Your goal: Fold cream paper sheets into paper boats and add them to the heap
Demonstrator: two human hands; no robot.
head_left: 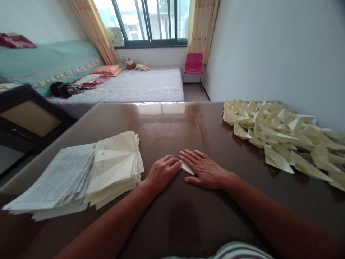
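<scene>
In the head view, 2 bare hands meet near the middle of a glossy brown table (161, 135). Between them lies a small folded strip of cream paper (187, 168), set at a slant on the tabletop. The left hand (164, 171) has its fingers curled, with the fingertips at the strip's left end; whether they pinch it or only touch it, I cannot tell. The right hand (204, 169) is flat and grasps nothing: its fingers are spread over the strip, covering part of it, with the thumb set apart.

Left of the hands are 2 overlapping stacks: printed white sheets (59, 176) and, on their right, creased cream ruled sheets (115, 153). On the table's right side, beside the wall (272, 50), sits a large heap of boat-shaped folded papers (280, 131).

Beyond the table are a bed (151, 84) with 2 folded orange pillows or cloths (107, 70), a magenta chair (193, 63) and a sliding window (161, 43) between patterned curtains (201, 32).
</scene>
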